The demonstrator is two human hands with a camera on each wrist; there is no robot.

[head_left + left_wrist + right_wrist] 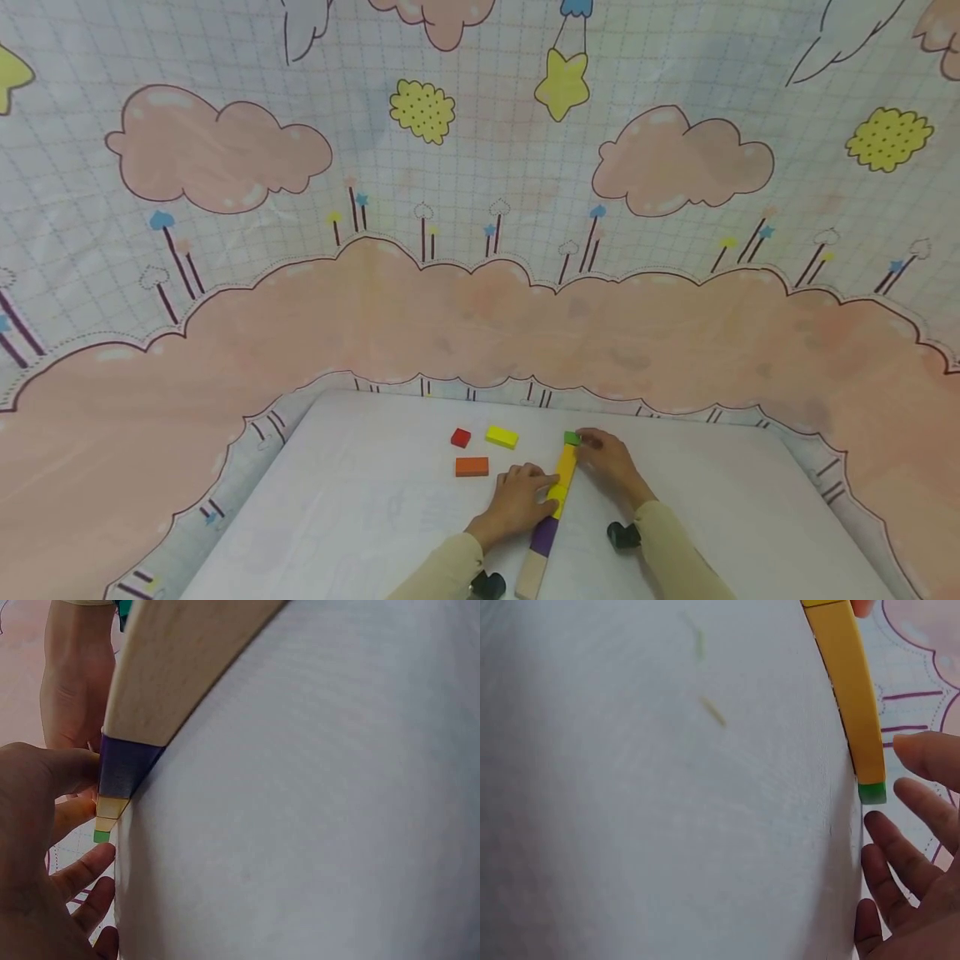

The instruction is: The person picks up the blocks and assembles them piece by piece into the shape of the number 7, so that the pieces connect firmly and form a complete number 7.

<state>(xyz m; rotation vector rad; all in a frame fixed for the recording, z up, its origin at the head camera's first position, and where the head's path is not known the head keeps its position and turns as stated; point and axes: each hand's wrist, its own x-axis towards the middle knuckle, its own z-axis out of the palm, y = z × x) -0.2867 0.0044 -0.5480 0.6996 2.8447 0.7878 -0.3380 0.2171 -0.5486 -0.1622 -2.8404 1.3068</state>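
A row of toy blocks runs away from me: a natural wood block [532, 575], a purple block [543, 536], a nearer yellow block [558, 500], a farther yellow block [566, 464] and a small green block [572, 437] at the far end. My left hand [513, 504] rests against the row's left side, its index finger and thumb touching the yellow blocks. Beside the green block, on its right, is my right hand [609, 458]. The right wrist view has its fingers [900, 859] loosely spread, with thumb and index finger close to the green block [872, 793] but not around it.
Left of the row lie a red block [461, 437], a loose yellow block [502, 437] and an orange block [472, 467] on the white tabletop [337, 508]. A cloud-patterned cloth [465, 325] stands behind the table. Each wrist carries a dark device [622, 536].
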